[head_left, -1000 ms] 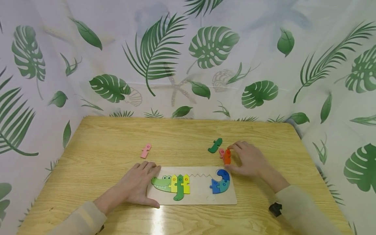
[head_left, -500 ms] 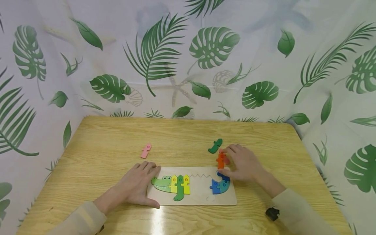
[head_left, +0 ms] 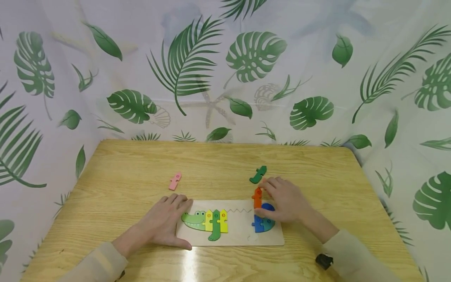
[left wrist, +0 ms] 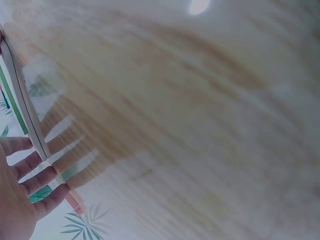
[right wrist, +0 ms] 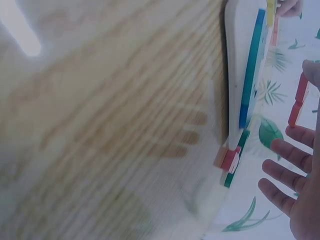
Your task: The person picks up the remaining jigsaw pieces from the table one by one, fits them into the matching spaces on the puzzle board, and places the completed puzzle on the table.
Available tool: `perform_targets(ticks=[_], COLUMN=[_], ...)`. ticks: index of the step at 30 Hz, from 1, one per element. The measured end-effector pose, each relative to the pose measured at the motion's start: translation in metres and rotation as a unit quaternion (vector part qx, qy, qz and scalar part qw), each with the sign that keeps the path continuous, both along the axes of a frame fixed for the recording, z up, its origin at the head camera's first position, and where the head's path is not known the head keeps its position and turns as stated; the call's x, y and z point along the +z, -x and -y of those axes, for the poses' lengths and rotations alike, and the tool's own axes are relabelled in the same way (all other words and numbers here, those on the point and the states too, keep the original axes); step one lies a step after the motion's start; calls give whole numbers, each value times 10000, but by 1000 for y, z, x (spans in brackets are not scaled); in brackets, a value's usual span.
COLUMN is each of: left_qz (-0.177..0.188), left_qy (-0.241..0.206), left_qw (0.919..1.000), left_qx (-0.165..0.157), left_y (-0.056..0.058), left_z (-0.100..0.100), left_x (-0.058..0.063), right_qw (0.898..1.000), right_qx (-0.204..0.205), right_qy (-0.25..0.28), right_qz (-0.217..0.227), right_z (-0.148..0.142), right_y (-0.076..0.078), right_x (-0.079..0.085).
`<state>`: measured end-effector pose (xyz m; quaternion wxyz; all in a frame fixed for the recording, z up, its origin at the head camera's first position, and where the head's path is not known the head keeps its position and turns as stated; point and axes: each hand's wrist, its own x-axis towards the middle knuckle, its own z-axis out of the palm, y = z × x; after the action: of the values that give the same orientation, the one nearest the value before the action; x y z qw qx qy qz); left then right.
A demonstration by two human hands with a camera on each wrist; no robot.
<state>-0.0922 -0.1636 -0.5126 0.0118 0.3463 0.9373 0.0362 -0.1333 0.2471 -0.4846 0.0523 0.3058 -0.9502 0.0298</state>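
My right hand pinches an orange numbered puzzle piece between thumb and fingers, above the back edge of a pale wooden puzzle board. In the right wrist view the same orange piece is seen edge-on, raised off the table. My left hand rests at the board's left end, fingers at the back corner and thumb by the front edge. On the board lie a green crocodile head, yellow pieces around a green leg piece, and blue tail pieces, partly covered by my right hand.
Behind the board, a dark green leg piece lies on the wooden table. Beside it is a pinkish-red piece, mostly hidden by my right hand in the head view. A pink piece lies at the back left. Leaf-patterned cloth surrounds the table.
My right hand has picked up the orange piece from beside the pinkish-red one and carried it left and forward to the board's back edge. The left hand has stayed put.
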Motion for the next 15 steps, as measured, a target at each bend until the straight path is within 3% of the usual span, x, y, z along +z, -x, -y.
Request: perform_targets(ticks=[15], left_qz=[83], left_qy=[-37], left_qw=[10000], left_qx=[-1], left_y=[1], left_z=[0], left_x=[-1], right_qw=[9991], right_qx=[351], right_qy=[162], right_qz=[-154], right_z=[19], right_y=[-10], right_x=[4])
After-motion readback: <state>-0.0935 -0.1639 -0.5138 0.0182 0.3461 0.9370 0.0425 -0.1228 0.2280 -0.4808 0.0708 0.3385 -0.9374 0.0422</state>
